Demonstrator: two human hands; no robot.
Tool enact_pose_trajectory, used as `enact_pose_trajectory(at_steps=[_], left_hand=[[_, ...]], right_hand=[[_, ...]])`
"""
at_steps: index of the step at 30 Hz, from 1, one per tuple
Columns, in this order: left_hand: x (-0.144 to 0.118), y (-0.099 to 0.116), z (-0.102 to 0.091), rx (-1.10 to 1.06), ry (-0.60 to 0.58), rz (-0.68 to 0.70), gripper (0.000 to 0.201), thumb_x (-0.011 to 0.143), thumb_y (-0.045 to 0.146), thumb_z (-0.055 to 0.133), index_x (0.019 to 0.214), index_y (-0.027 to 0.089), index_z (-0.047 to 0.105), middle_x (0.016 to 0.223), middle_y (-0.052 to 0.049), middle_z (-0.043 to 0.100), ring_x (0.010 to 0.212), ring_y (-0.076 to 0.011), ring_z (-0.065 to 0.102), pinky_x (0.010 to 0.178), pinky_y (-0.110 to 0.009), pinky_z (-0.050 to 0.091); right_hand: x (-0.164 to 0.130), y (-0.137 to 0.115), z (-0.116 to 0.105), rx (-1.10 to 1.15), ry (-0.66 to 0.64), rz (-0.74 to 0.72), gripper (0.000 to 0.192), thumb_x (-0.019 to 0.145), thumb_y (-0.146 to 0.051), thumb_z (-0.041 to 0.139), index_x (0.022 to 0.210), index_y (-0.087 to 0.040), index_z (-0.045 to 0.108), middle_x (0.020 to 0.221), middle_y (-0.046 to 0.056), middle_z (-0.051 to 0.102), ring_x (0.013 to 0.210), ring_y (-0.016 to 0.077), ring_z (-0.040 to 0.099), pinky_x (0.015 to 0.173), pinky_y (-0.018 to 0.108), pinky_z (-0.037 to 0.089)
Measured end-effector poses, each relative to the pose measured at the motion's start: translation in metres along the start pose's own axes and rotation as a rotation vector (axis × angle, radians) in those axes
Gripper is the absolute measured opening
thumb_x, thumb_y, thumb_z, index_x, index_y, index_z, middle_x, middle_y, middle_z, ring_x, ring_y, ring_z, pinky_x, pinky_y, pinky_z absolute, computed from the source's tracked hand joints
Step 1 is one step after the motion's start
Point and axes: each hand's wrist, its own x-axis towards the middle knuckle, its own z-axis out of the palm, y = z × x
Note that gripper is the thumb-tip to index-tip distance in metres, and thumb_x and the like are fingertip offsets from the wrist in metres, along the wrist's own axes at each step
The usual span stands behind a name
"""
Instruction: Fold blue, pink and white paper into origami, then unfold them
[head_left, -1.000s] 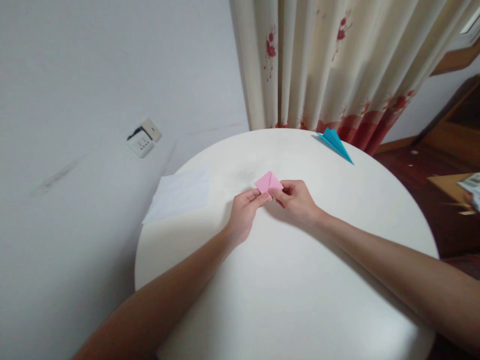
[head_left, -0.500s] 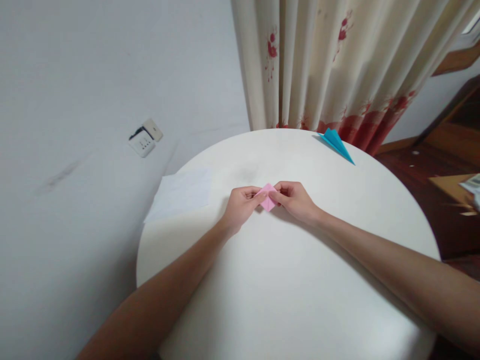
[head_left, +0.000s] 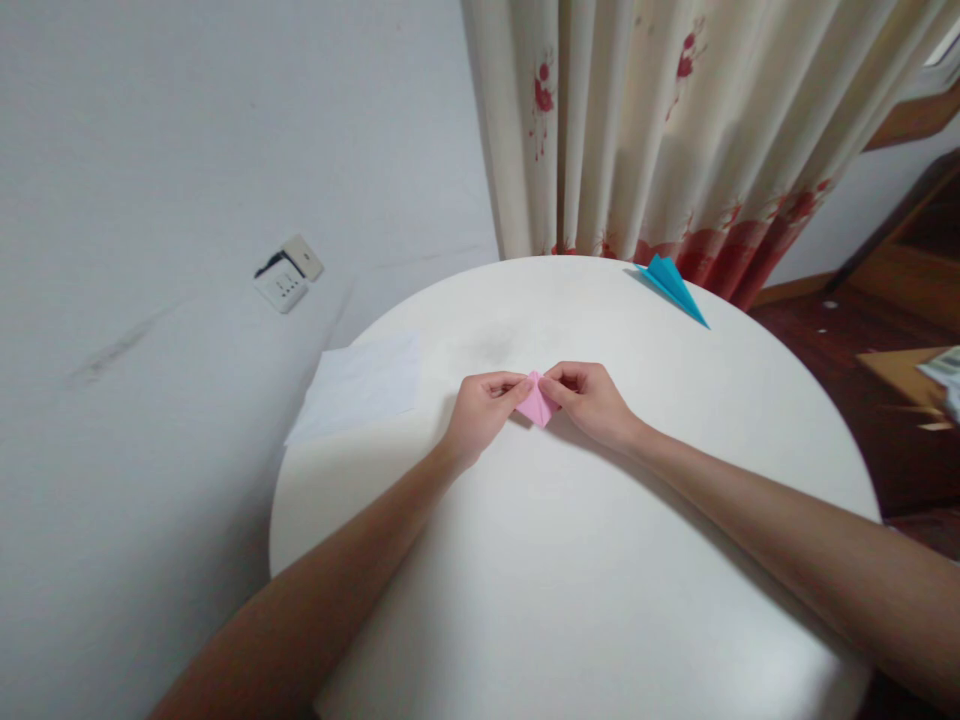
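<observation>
A small folded pink paper (head_left: 538, 407) with a crease down its middle is held between my two hands, a little above the white round table (head_left: 555, 570). My left hand (head_left: 484, 412) pinches its left side, thumb on top. On the right side my right hand (head_left: 589, 398) pinches it the same way, with the thumb near the upper middle. The fingers beneath the paper are partly hidden.
A blue paper plane (head_left: 673, 290) lies near the table's far right edge. White sheets (head_left: 364, 388) lie at the left edge, by the wall with its socket (head_left: 283, 285). Behind the table hangs a curtain (head_left: 607, 130) with red flowers.
The pink paper has tilted and shifted slightly toward me at its lower point. Both thumbs have moved up toward its top corner. The arms have hardly moved.
</observation>
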Motion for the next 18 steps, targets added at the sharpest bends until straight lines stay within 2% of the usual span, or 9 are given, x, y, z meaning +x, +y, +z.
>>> enact_pose_trajectory(at_steps=[4,18], left_hand=[[0.0004,-0.001,-0.0011,0.036,-0.004,0.015,0.023,0.08,0.038,0.07,0.08,0.015,0.077,0.078,-0.004,0.072,0.071,-0.0164,0.063,0.068,-0.03,0.052],[-0.0004,-0.0008,-0.0001,0.094,0.045,0.038,0.019,0.077,0.034,0.073,0.078,0.015,0.074,0.074,-0.004,0.071,0.066,-0.0148,0.063,0.063,-0.026,0.05]], right_hand=[[0.0002,-0.0005,-0.0004,-0.049,0.067,-0.029,0.017,0.081,-0.029,0.06,0.073,-0.014,0.065,0.068,0.001,0.06,0.063,0.0125,0.05,0.06,0.026,0.039],[-0.0006,-0.0014,-0.0019,-0.103,0.007,-0.066,0.021,0.082,-0.026,0.056,0.075,-0.014,0.071,0.07,0.003,0.067,0.064,0.0141,0.055,0.062,0.026,0.043]])
